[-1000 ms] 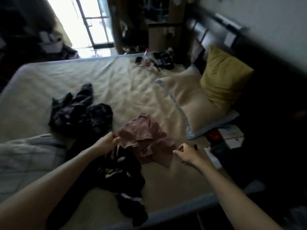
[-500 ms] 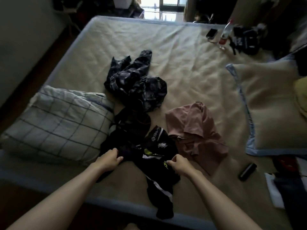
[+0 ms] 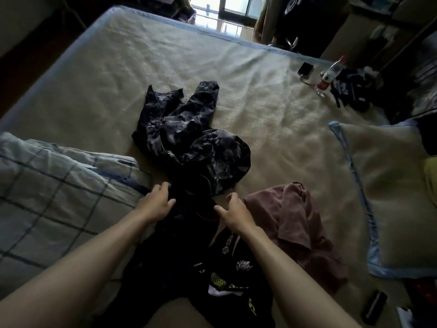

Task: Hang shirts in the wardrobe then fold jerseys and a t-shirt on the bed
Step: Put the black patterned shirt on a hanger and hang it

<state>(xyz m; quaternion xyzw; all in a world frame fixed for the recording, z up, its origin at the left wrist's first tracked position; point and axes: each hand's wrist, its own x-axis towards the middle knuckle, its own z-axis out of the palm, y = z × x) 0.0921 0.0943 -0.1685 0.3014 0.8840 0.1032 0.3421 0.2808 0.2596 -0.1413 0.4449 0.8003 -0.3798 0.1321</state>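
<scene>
Head view looks down on the bed (image 3: pixel 236 91), where both hands reach onto a black jersey (image 3: pixel 189 261) with printed logos lying at the near edge: the left hand (image 3: pixel 157 204) rests on its upper left part with fingers spread and loosely bent, and the right hand (image 3: pixel 233 214) rests on its upper right with thumb and fingers apart, neither plainly gripping cloth. A dark patterned garment (image 3: pixel 189 143) lies crumpled just beyond the hands, a pink t-shirt (image 3: pixel 298 228) just right of the jersey, and a checked pillow (image 3: pixel 52 197) to the left.
</scene>
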